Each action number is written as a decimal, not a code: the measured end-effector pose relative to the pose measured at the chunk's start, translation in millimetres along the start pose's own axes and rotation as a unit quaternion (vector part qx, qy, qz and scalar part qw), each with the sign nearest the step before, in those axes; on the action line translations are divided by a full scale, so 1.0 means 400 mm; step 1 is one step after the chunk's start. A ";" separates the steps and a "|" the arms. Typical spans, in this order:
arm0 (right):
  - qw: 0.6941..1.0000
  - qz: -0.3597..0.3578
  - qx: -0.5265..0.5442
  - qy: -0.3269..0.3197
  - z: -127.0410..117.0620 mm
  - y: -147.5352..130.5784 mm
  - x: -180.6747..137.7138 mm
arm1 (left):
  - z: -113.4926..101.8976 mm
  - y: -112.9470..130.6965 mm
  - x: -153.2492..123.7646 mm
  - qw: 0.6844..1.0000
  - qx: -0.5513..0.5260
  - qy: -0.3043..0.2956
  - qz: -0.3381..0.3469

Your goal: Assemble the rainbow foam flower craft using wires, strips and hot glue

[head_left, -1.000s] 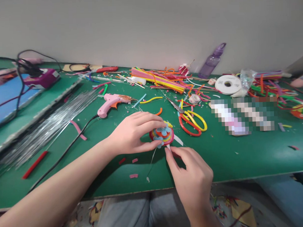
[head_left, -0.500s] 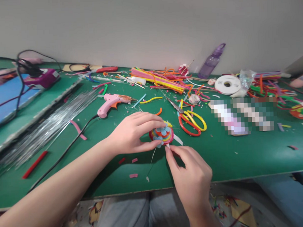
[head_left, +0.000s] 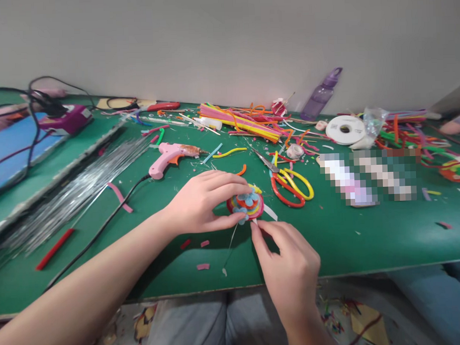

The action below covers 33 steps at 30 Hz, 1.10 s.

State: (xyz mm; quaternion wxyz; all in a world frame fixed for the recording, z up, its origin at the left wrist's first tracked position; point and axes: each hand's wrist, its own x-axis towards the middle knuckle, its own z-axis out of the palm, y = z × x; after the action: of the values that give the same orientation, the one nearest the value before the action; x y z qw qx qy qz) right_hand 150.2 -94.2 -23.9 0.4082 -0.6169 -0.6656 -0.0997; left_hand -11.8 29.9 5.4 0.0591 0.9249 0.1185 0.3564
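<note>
My left hand (head_left: 203, 201) grips a round spiral disc (head_left: 246, 204) of coiled red, yellow, orange and blue pipe cleaner, thumb under its near edge and fingers over the top. My right hand (head_left: 289, 263) pinches at the disc's lower right edge, fingertips closed by a small white strip (head_left: 269, 212) sticking out there. What the right fingertips hold is too small to make out. A thin wire (head_left: 229, 243) runs down from the disc toward the table's front edge.
Red-and-yellow scissors (head_left: 288, 183) lie just right of the disc. A pink glue gun (head_left: 171, 155) with a black cord lies behind my left hand. Silver wires (head_left: 72, 190), bundled pipe cleaners (head_left: 239, 119), a white tape roll (head_left: 345, 129) and a purple bottle (head_left: 321, 95) crowd the green table (head_left: 368, 238).
</note>
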 end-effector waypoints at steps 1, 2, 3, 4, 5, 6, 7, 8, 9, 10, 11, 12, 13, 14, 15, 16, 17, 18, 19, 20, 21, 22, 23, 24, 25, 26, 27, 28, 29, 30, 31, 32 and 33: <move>1.000 0.000 -0.001 0.000 0.001 0.000 0.001 | -0.001 0.000 0.000 1.000 -0.001 0.001 0.000; 1.000 0.000 -0.001 0.000 0.001 -0.001 0.002 | -0.001 0.001 0.001 1.000 -0.002 0.002 0.001; 1.000 0.000 -0.001 -0.001 0.002 -0.002 0.004 | -0.002 0.001 0.001 1.000 -0.003 0.002 0.002; 1.000 0.000 0.000 0.000 0.003 -0.002 0.005 | -0.002 0.001 0.002 1.000 -0.003 0.003 0.002; 1.000 -0.001 0.001 0.000 0.003 -0.003 0.006 | -0.003 0.002 0.002 1.000 -0.003 0.004 0.002; 1.000 -0.001 0.001 0.001 0.004 -0.003 0.008 | -0.004 0.002 0.002 1.000 -0.002 0.005 0.001; 1.000 -0.002 0.001 0.003 0.004 -0.004 0.009 | -0.005 0.002 0.003 1.000 -0.001 0.006 -0.001; 1.000 -0.003 0.001 0.005 0.005 -0.004 0.010 | -0.005 0.002 0.003 1.000 0.000 0.008 -0.003; 1.000 -0.004 0.000 0.005 0.005 -0.005 0.011 | -0.006 0.002 0.002 1.000 0.001 0.009 -0.004; 1.000 -0.004 -0.001 0.005 0.005 -0.005 0.012 | -0.007 0.002 0.002 1.000 0.002 0.011 -0.006; 1.000 -0.004 -0.001 0.004 0.006 -0.005 0.014 | -0.008 0.001 0.002 1.000 0.003 0.013 -0.007; 1.000 -0.004 -0.001 0.004 0.006 -0.005 0.015 | -0.008 0.001 0.001 1.000 0.003 0.015 -0.008; 1.000 -0.004 -0.002 0.004 0.007 -0.005 0.017 | -0.009 0.000 0.001 1.000 0.003 0.017 -0.008; 1.000 -0.003 -0.002 0.003 0.008 -0.005 0.018 | -0.010 -0.001 0.000 1.000 0.002 0.019 -0.009; 1.000 -0.003 -0.001 0.003 0.009 -0.005 0.020 | -0.011 -0.002 0.000 1.000 0.002 0.020 -0.011; 1.000 -0.002 -0.001 0.003 0.009 -0.005 0.021 | -0.011 -0.002 -0.001 1.000 0.003 0.022 -0.013; 1.000 -0.002 0.001 0.003 0.010 -0.006 0.023 | -0.012 -0.003 -0.001 1.000 0.003 0.022 -0.016; 1.000 -0.002 0.002 0.004 0.011 -0.006 0.024 | -0.012 -0.004 -0.001 1.000 0.003 0.022 -0.018; 1.000 -0.003 0.003 0.006 0.012 -0.007 0.025 | -0.012 -0.004 -0.001 1.000 0.003 0.021 -0.020; 1.000 -0.004 0.005 0.008 0.012 -0.007 0.026 | -0.012 -0.004 -0.001 1.000 0.003 0.022 -0.020; 1.000 -0.005 0.006 0.010 0.012 -0.008 0.027 | -0.012 -0.004 -0.001 1.000 0.003 0.023 -0.019; 1.000 -0.006 0.007 0.012 0.012 -0.009 0.027 | -0.012 -0.004 -0.001 1.000 0.003 0.024 -0.018; 1.000 -0.006 0.009 0.014 0.011 -0.009 0.027 | -0.012 -0.003 -0.001 1.000 0.003 0.026 -0.017; 1.000 -0.005 0.010 0.014 0.010 -0.010 0.027 | -0.012 -0.003 0.000 0.999 0.003 0.028 -0.015; 1.000 -0.005 0.012 0.015 0.008 -0.011 0.027 | -0.013 -0.002 0.000 0.999 0.002 0.030 -0.012; 1.000 -0.004 0.014 0.016 0.007 -0.011 0.026 | -0.014 -0.001 0.001 0.999 0.000 0.031 -0.010; 1.000 -0.004 0.017 0.016 0.006 -0.012 0.026 | -0.015 -0.001 0.001 0.999 -0.001 0.033 -0.007; 1.000 -0.005 0.020 0.016 0.005 -0.013 0.026 | -0.017 0.000 0.001 0.999 0.000 0.036 -0.005; 1.000 -0.005 0.023 0.017 0.005 -0.014 0.027 | -0.019 0.000 0.001 0.999 0.003 0.038 -0.005; 1.000 -0.006 0.026 0.017 0.005 -0.015 0.027 | -0.021 0.000 0.001 0.999 0.007 0.041 -0.005; 0.999 -0.007 0.028 0.017 0.006 -0.016 0.029 | -0.023 -0.001 0.000 0.999 0.012 0.045 -0.007; 0.999 -0.007 0.029 0.016 0.008 -0.018 0.031 | -0.024 -0.001 -0.001 0.999 0.016 0.048 -0.009; 0.999 -0.006 0.030 0.015 0.010 -0.020 0.033 | -0.025 -0.002 -0.002 0.998 0.020 0.051 -0.012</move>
State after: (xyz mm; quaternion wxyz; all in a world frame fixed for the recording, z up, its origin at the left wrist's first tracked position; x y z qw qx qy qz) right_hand 142.8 -83.7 -14.7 0.4361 -0.5989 -0.6655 -0.0910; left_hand -19.1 30.6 12.3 0.0387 0.9052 0.1396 0.3996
